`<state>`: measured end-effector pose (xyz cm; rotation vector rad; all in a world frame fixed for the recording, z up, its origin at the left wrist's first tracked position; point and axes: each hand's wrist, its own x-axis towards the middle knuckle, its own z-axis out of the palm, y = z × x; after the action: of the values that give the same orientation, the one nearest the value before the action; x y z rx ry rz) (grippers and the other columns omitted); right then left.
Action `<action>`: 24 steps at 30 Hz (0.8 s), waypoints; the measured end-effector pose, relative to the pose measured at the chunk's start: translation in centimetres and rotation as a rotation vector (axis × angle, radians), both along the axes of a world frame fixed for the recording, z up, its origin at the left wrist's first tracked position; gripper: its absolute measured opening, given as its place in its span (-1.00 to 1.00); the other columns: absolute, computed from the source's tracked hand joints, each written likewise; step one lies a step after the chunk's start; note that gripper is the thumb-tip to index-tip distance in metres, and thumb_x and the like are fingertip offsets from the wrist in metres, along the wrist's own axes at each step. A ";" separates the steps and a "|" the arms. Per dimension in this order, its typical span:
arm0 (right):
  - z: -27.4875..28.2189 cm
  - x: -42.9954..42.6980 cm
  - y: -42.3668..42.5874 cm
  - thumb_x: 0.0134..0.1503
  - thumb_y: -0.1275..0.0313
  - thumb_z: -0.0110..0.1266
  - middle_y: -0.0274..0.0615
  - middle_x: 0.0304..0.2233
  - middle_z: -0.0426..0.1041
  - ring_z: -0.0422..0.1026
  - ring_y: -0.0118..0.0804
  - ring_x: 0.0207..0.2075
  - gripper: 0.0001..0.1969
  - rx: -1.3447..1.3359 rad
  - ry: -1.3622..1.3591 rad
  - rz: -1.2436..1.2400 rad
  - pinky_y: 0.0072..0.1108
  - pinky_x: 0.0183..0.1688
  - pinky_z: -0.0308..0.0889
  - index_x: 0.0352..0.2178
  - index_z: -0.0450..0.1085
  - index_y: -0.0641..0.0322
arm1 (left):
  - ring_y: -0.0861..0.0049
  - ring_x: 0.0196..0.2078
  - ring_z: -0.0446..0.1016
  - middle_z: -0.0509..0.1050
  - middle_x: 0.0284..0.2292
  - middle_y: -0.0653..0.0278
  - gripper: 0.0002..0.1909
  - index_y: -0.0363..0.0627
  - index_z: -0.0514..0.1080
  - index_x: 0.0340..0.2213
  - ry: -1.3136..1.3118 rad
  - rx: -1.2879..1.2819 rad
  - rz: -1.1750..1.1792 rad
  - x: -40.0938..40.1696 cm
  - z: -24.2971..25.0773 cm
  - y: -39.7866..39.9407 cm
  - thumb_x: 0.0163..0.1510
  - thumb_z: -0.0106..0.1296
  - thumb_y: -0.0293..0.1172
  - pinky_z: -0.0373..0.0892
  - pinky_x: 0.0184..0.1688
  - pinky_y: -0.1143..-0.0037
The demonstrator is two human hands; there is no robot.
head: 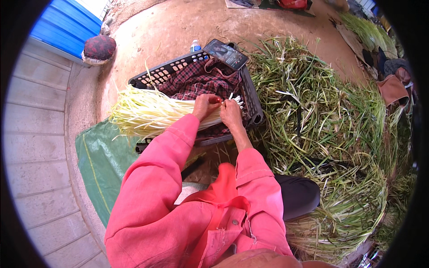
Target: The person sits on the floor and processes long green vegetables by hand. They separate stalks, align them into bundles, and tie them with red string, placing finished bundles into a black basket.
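Note:
A thick bundle of long pale yellow-white leafy stalks (157,109), probably blanched chives, lies across a black plastic crate (256,109) lined with a dark red plaid cloth (207,80). Its loose leafy ends spread left over the crate's rim, while the white ends point right. My left hand (205,105) rests over the bundle near those white ends, thumb and forefinger pinched. A tiny red spot shows at its fingertips; whether it is a tie or a nail is unclear. Close beside it, my right hand (231,112) is closed at the white ends, its fingertips partly hidden.
A phone with a lit screen (226,54) lies on the crate's far corner, near a plastic bottle (195,46). A large heap of green leaves and trimmings (311,110) covers the right side. Green sheeting (100,160) lies left. A patterned round cushion (99,48) sits by the blue panel (67,25).

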<state>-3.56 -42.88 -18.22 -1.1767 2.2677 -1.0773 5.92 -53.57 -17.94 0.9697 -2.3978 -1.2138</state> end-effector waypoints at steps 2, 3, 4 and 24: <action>-0.2 -0.1 0.0 0.05 0.42 -0.07 0.15 -0.44 0.35 0.36 0.15 -0.33 -0.81 0.002 -0.002 -0.007 -0.21 -0.26 0.28 -0.44 0.35 0.40 | 0.59 -0.42 0.53 0.56 -0.47 0.19 -0.80 -0.22 0.52 -0.39 0.014 0.017 -0.048 0.2 0.4 -0.2 -0.13 0.15 -0.43 0.40 -0.34 0.57; -0.2 -0.1 0.0 0.06 0.42 -0.07 0.14 -0.41 0.35 0.37 0.13 -0.32 -0.81 0.013 0.004 -0.004 -0.22 -0.26 0.29 -0.44 0.35 0.39 | 0.57 -0.41 0.53 0.56 -0.45 0.18 -0.80 -0.23 0.52 -0.38 0.011 0.028 -0.074 0.2 0.6 -0.2 -0.12 0.14 -0.44 0.41 -0.32 0.56; -0.3 -0.1 -0.1 0.07 0.43 -0.08 0.12 -0.39 0.36 0.38 0.12 -0.31 -0.82 0.035 0.009 -0.002 -0.23 -0.25 0.30 -0.43 0.36 0.38 | 0.49 -0.39 0.54 0.55 -0.43 0.14 -0.79 -0.22 0.52 -0.37 -0.026 0.044 -0.077 0.2 0.8 -0.3 -0.07 0.08 -0.37 0.41 -0.28 0.52; -0.6 -0.4 0.1 0.01 0.44 -0.03 0.12 -0.45 0.33 0.35 0.13 -0.34 -0.85 -0.065 -0.067 -0.031 -0.22 -0.28 0.26 -0.51 0.30 0.36 | 0.61 -0.44 0.47 0.53 -0.50 0.22 -0.76 -0.34 0.51 -0.42 0.145 0.276 -0.004 -0.4 0.6 -0.4 0.01 0.09 -0.34 0.37 -0.33 0.58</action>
<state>-3.97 -42.77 -18.80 -1.1163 2.2226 -1.1923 5.54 -53.94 -17.32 0.9159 -2.1599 -1.5894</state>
